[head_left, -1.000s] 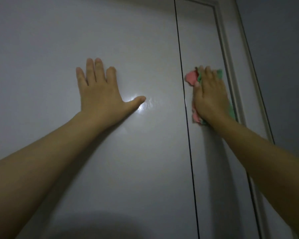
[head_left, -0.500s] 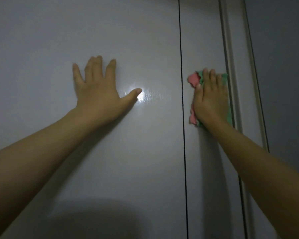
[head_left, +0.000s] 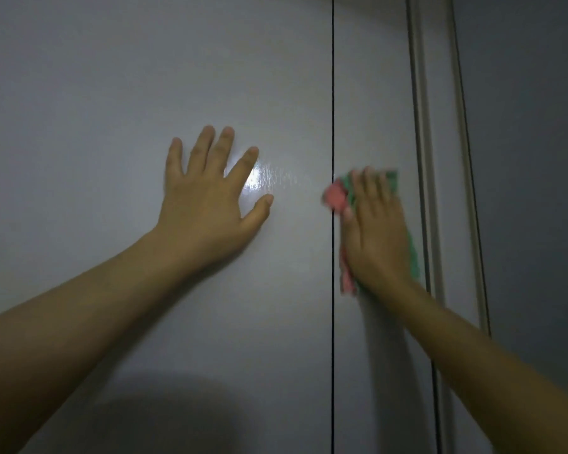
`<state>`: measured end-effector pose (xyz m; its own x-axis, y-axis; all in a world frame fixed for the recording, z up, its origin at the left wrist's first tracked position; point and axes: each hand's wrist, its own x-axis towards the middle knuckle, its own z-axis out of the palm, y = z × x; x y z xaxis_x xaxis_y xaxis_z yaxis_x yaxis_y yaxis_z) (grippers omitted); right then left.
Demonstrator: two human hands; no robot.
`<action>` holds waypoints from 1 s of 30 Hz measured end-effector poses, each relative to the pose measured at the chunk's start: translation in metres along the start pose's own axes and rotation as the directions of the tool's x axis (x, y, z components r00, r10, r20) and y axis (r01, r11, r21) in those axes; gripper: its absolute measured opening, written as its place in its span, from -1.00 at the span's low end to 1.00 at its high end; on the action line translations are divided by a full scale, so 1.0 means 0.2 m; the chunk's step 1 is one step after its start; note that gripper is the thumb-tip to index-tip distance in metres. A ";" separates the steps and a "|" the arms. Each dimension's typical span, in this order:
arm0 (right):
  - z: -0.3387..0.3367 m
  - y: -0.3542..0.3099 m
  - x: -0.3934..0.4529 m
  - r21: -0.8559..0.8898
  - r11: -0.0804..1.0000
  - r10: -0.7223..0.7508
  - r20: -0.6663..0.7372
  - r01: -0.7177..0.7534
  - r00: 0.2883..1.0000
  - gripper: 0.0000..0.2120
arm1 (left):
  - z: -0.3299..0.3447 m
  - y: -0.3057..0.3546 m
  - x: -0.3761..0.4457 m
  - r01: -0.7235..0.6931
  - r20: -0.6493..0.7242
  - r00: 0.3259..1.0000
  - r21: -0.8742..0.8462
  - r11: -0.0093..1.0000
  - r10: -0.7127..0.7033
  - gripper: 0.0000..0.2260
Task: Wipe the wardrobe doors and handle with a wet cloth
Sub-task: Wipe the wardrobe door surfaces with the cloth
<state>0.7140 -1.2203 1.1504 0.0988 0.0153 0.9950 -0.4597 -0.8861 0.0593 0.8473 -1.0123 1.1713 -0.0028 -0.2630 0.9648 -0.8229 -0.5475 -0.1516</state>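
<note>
Our left hand [head_left: 207, 204] lies flat on the big door [head_left: 112, 93] with fingers spread, and our right hand [head_left: 377, 234] presses the cloth [head_left: 336, 196] flat on the thin door [head_left: 371, 93], fingers together.

A dim room in a home, likely a bedroom: tall glossy wardrobe doors [head_left: 145, 77] (split by a thin dark seam) stand beside a plain wall [head_left: 532, 158].

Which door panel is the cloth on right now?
The narrow right door panel, beside the frame. The right hand presses the pink-and-green cloth there; the left hand rests bare on the wide left door panel.
</note>
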 end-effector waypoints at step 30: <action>0.02 -0.30 -0.16 0.016 0.874 -0.481 0.155 0.485 0.863 -0.49 | -0.15 -0.20 -0.36 0.010 -0.068 0.998 -0.094 0.995 -0.017 -0.44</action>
<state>0.7420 -1.1694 1.1155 0.4428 0.3680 0.8176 -0.3404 -0.7746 0.5330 0.8639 -0.9467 1.1136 -0.0277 -0.1991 0.9796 -0.8728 -0.4728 -0.1207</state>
